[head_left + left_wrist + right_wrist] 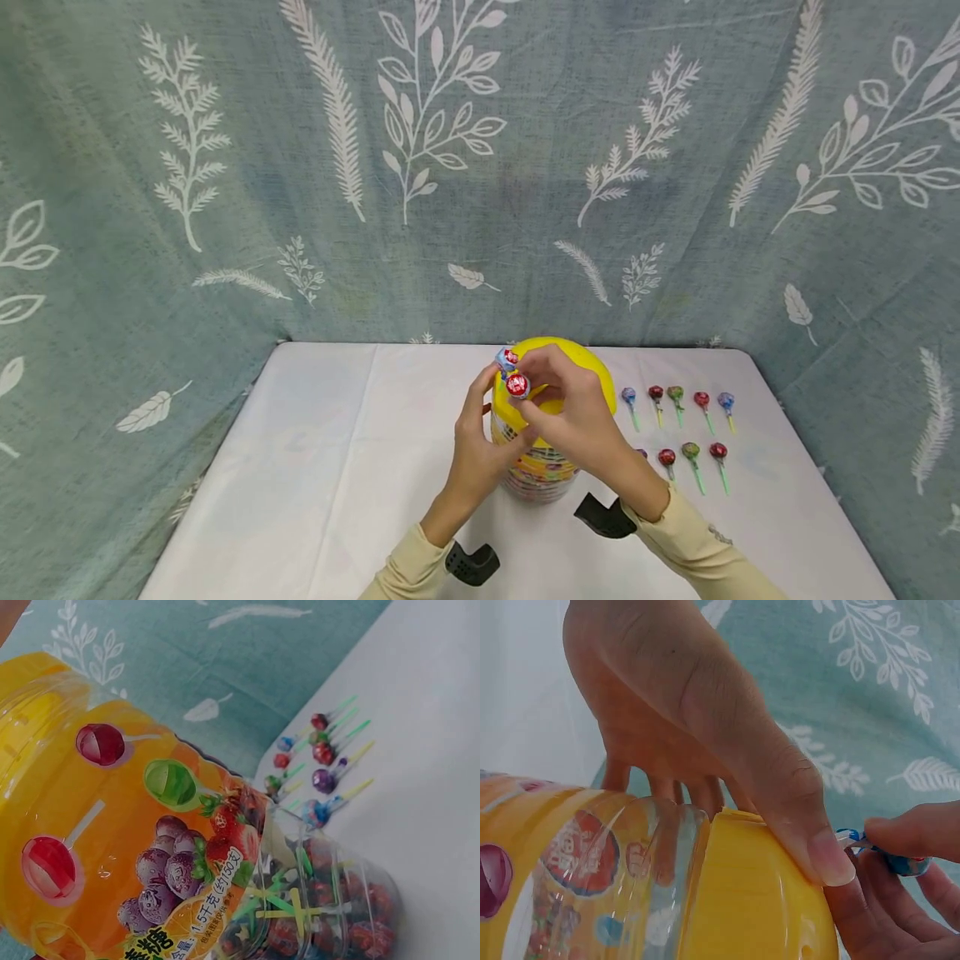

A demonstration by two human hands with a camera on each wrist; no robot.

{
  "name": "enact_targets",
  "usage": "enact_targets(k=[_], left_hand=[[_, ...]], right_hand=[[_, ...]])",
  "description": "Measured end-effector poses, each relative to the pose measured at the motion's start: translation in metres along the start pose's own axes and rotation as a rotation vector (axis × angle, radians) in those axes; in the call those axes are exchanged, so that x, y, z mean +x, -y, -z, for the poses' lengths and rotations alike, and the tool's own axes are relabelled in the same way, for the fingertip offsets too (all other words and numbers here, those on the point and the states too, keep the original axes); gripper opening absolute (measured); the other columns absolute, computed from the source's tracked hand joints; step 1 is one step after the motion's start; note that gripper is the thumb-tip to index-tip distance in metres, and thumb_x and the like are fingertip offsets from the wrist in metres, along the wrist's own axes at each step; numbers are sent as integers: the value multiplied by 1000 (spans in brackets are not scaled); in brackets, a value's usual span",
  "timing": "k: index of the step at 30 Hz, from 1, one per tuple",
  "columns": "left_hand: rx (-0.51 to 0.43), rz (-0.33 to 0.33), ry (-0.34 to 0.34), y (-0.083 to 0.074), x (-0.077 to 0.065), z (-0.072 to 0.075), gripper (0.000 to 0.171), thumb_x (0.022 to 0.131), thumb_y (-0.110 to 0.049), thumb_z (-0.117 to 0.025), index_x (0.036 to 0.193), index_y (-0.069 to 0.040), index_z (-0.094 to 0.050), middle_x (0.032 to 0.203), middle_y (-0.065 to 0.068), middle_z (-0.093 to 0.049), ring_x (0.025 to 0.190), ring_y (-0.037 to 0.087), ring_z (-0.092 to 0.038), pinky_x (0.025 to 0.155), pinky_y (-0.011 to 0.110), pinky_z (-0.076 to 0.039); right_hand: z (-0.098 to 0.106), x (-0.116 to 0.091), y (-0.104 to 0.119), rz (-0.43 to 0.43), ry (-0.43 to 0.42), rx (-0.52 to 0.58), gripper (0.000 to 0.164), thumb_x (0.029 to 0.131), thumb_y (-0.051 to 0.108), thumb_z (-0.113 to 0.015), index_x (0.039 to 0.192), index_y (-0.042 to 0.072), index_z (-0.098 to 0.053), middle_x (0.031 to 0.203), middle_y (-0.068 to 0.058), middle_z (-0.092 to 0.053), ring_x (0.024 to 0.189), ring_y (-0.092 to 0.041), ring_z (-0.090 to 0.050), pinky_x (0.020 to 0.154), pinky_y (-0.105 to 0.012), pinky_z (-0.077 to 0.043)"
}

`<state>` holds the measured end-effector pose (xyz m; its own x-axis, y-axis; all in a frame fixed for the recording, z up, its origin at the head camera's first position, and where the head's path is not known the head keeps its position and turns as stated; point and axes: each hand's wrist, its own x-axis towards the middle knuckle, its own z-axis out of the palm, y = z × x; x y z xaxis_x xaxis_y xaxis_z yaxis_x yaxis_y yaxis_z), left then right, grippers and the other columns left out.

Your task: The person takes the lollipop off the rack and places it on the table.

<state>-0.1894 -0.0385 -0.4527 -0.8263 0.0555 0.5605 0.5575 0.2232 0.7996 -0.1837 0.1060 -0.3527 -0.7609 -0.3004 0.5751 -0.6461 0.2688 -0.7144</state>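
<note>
A clear jar (352,862) with a yellow lid (592,367) and a fruit-printed label stands on the white table, several wrapped lollipops inside. My left hand (480,450) grips its top from the left; in the right wrist view the thumb (832,859) lies on the lid and the fingers pass behind the neck. Over the lid, my right hand (573,412) pinches a lollipop with a red wrapped head (517,384). Beside it, close to the left fingertips, shows a blue-and-red lollipop head (507,358); what holds it is hard to tell. The lollipop sticks are mostly hidden.
Right of the jar, several lollipops lie in two rows, among them a blue one (726,402) and a green one (691,452). The white table (315,467) ends at a green leaf-patterned curtain (525,275) behind and at the sides.
</note>
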Motion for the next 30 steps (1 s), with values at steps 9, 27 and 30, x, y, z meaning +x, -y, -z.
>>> enact_targets(k=[9,27,30], left_hand=[[3,53,0,-1,0,0,79,78,-35,-75,144,-27,-32,140,-7,-43,127,15,-39,91,48,-41],[-29,60,12,-38,6,5,74,77,-15,-72,141,-7,-36,139,10,-44,126,27,-41,91,53,-39],[-39,58,10,-39,6,5,74,76,-14,-72,141,-7,-36,139,11,-44,126,27,-41,91,54,-39]], right_hand=[[12,4,8,-52,-75,205,32,77,-9,-71,104,2,-56,94,-8,-62,84,-20,-65,72,-33,-55],[58,-6,-2,-57,-186,117,36,75,-15,-69,106,-4,-56,93,-13,-60,83,-19,-63,70,-30,-55],[66,-11,-5,-74,-200,104,36,75,-16,-69,107,-4,-56,93,-14,-60,82,-18,-62,69,-29,-55]])
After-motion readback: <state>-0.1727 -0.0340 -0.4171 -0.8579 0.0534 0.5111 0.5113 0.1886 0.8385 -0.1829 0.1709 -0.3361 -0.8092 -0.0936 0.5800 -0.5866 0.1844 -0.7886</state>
